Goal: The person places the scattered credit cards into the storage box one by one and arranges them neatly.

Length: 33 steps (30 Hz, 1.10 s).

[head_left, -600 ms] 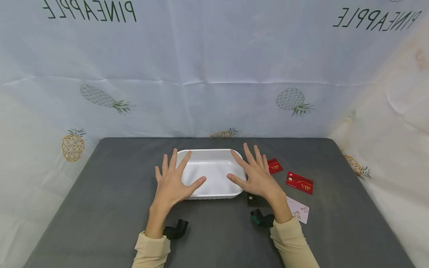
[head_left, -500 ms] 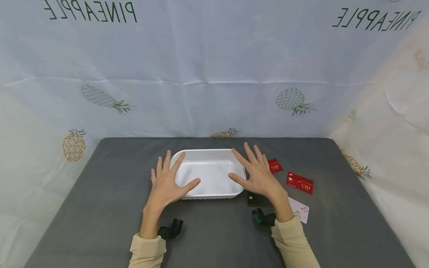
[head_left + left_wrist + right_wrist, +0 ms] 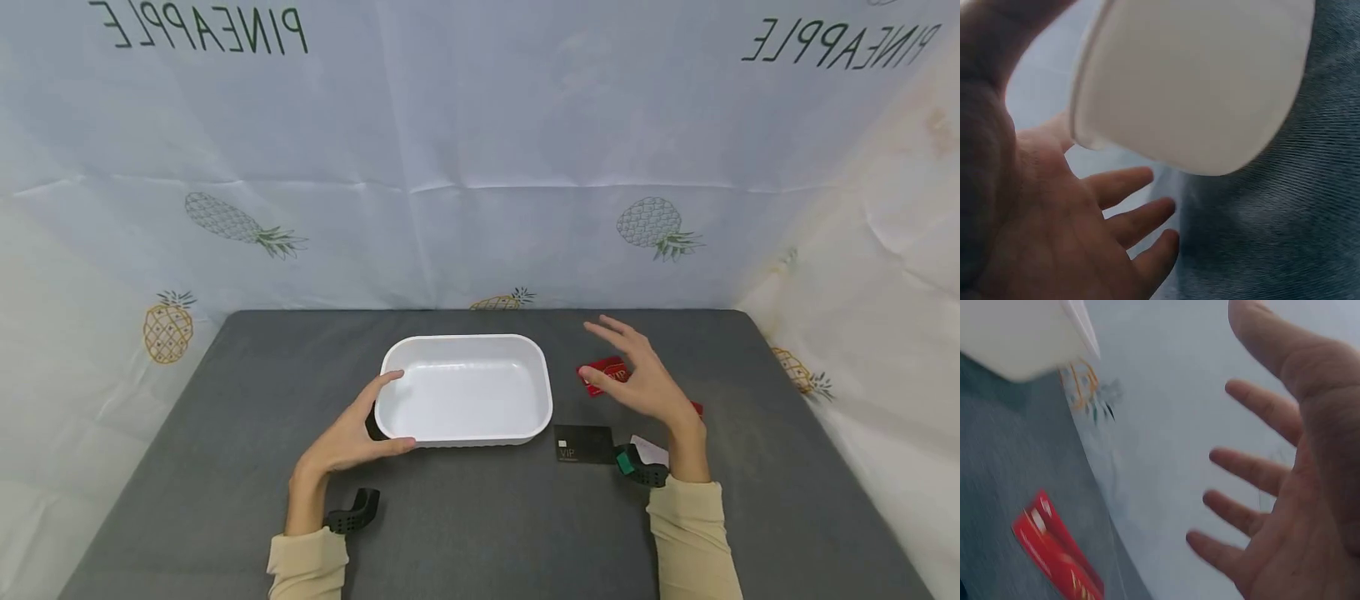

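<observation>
A white rectangular tray (image 3: 463, 398) with rounded corners sits on the dark grey table. My left hand (image 3: 347, 437) is at its left end, thumb near the front corner and index finger near the rim. In the left wrist view the tray (image 3: 1191, 94) shows its outer wall, and several fingers (image 3: 1141, 222) spread apart from it; contact is hard to tell. Above the red VIP card (image 3: 611, 367), right of the tray, my right hand (image 3: 648, 379) hovers with fingers extended, holding nothing. The right wrist view also has a red card (image 3: 1054, 550) below the spread fingers.
A black VIP card (image 3: 585, 444) lies near the tray's front right corner. A pale pink card (image 3: 649, 451) and another red card (image 3: 697, 408) are partly hidden by my right arm. Behind the table hangs a white pineapple-print cloth (image 3: 465, 242).
My left hand has moved left and toward me, off from over the tray to its left end. The right hand has moved right, away from the tray, uncovering the black card.
</observation>
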Each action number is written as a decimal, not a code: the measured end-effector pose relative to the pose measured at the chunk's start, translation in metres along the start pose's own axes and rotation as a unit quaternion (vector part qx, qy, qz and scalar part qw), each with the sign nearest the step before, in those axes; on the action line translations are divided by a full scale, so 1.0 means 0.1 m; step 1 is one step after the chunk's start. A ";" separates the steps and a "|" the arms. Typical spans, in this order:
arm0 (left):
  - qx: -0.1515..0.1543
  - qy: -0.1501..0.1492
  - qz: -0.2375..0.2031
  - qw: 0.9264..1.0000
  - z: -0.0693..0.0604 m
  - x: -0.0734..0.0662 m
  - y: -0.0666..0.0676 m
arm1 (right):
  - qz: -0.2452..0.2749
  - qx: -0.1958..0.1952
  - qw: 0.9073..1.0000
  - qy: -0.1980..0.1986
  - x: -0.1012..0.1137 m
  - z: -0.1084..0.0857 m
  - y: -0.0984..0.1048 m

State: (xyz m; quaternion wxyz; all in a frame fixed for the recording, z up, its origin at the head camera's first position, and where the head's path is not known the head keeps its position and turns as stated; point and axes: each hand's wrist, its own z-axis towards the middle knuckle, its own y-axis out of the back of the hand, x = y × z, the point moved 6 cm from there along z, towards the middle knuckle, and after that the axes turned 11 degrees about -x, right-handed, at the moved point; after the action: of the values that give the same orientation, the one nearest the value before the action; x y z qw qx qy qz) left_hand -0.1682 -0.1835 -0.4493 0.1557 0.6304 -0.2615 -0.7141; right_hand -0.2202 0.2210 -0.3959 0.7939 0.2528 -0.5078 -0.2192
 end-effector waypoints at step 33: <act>0.011 0.007 -0.054 0.998 0.04 0.12 -0.06 | 0.059 0.158 0.981 -0.096 -1.08 0.09 0.12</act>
State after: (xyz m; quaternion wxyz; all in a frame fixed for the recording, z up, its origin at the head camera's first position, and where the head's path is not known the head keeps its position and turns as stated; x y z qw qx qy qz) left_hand -0.1732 -0.1843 -0.4622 0.1123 0.6499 -0.2339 -0.7144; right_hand -0.2691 0.2940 -0.4602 0.7027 0.3227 -0.6241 -0.1123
